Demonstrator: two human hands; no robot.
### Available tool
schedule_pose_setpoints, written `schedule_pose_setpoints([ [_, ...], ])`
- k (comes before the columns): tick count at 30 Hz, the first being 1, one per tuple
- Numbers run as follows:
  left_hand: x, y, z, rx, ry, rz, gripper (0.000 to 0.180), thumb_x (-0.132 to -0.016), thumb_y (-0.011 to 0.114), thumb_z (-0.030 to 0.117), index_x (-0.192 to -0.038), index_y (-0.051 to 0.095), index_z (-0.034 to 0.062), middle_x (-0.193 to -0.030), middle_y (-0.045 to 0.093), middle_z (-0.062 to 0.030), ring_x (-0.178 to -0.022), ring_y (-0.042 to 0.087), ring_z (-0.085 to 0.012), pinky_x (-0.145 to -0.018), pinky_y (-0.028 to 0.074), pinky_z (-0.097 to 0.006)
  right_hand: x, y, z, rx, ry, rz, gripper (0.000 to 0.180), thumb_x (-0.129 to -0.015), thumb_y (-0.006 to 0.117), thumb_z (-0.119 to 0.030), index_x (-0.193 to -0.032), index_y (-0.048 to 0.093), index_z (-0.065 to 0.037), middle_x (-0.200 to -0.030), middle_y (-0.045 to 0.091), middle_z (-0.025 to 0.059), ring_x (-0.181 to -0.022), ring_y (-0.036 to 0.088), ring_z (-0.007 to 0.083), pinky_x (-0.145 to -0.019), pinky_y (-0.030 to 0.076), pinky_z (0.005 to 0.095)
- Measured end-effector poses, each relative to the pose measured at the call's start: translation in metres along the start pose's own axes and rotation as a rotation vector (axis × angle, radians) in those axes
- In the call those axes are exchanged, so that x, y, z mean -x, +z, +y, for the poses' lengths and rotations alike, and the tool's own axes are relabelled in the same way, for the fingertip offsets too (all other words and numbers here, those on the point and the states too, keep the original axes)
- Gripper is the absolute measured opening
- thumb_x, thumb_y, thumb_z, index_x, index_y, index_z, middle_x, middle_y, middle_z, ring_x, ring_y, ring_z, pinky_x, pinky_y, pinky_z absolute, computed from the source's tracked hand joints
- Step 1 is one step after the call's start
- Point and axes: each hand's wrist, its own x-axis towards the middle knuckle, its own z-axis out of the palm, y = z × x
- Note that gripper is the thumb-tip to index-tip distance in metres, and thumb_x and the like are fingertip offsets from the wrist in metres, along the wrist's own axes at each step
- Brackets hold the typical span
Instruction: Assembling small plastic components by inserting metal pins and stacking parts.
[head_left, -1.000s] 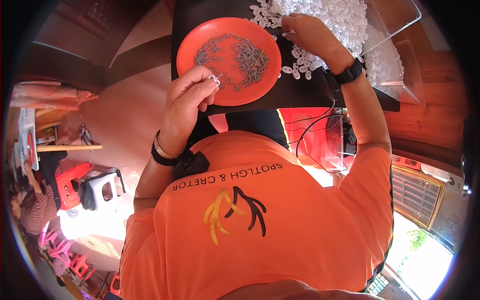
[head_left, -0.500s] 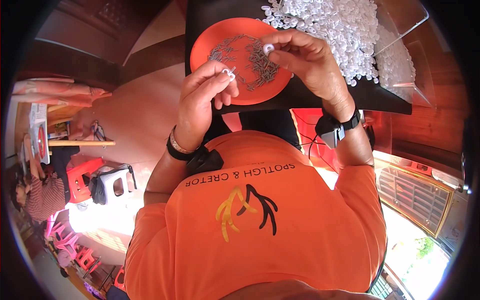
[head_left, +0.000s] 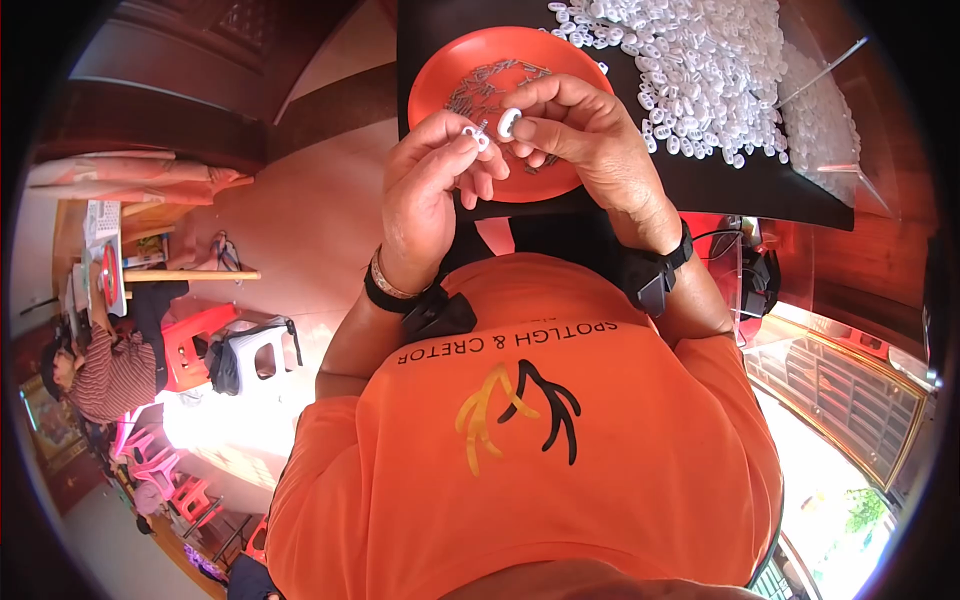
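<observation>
Above a round orange plate (head_left: 428, 95) my two hands work close together. My left hand (head_left: 432, 170) is closed on a small white plastic piece (head_left: 474, 137), from which a thin grey metal screw (head_left: 483, 127) sticks up. Thumb and fingers of my right hand (head_left: 590, 140) pinch a white oval plastic piece (head_left: 509, 123), hollow on the side facing the left hand. A narrow gap separates the two white pieces. Many loose grey screws (head_left: 478, 92) lie in the plate, partly hidden by my hands.
On the dark table (head_left: 720, 185), a large heap of white oval pieces (head_left: 700, 75) spreads at the far right beside a clear plastic sheet (head_left: 825, 105). Another person in a striped top (head_left: 115, 375) sits at far left, near red and white plastic stools (head_left: 262, 355).
My right hand has come down and left, bringing its white piece close to the left hand's screw. The white piece has turned to show its hollow side. The whole view has shifted slightly.
</observation>
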Motion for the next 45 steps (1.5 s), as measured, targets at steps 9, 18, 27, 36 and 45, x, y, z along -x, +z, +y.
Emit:
schedule_pose_setpoints([
  [9,-0.001,-0.001,-0.003,0.063,0.007,-0.006,0.022,-0.09,0.047,0.02,-0.083,0.056,0.0015,-0.076,0.064,-0.01,-0.058,0.056,-0.0115,-0.052,0.04,-0.021,0.001,0.011,0.005,0.116,-0.104,0.038,0.008,-0.085,0.064,-0.003,-0.092,0.061,0.0,-0.078,0.065,0.0044,-0.071,0.061,0.0086,-0.063,0.048,0.0209],
  [18,0.001,0.003,0.004,-0.183,-0.074,0.078,0.018,-0.09,0.046,0.019,-0.083,0.053,0.004,-0.071,0.057,-0.0051,-0.056,0.047,-0.0069,-0.05,0.032,-0.019,0.0,0.004,-0.001,-0.064,0.04,0.088,0.013,-0.087,0.062,-0.007,-0.099,0.061,-0.002,-0.084,0.066,0.0042,-0.069,0.061,0.0085,-0.062,0.048,0.0201],
  [27,0.003,0.005,-0.001,-0.252,-0.103,0.084,0.017,-0.089,0.05,0.02,-0.079,0.053,0.0065,-0.068,0.053,0.0016,-0.056,0.042,-0.0027,-0.051,0.03,-0.017,0.001,0.008,0.003,0.027,-0.049,0.104,0.013,-0.088,0.062,-0.006,-0.1,0.063,-0.002,-0.085,0.066,0.004,-0.07,0.06,0.0077,-0.063,0.049,0.0204],
  [36,0.003,0.005,-0.001,-0.281,-0.116,0.096,0.017,-0.088,0.052,0.019,-0.079,0.055,0.0044,-0.067,0.052,0.0009,-0.057,0.041,-0.0033,-0.052,0.031,-0.017,0.004,0.012,-0.002,0.112,-0.082,0.11,0.013,-0.085,0.064,-0.003,-0.098,0.063,0.002,-0.086,0.065,0.0045,-0.078,0.062,0.0095,-0.072,0.052,0.0223],
  [45,0.002,0.005,-0.004,-0.27,-0.106,0.076,0.018,-0.089,0.051,0.02,-0.08,0.055,0.0044,-0.067,0.052,0.0009,-0.056,0.041,-0.0033,-0.051,0.031,-0.017,0.006,0.016,0.006,0.19,-0.147,0.084,0.013,-0.085,0.064,-0.001,-0.097,0.062,0.003,-0.085,0.066,0.0047,-0.08,0.063,0.0095,-0.072,0.052,0.0225],
])
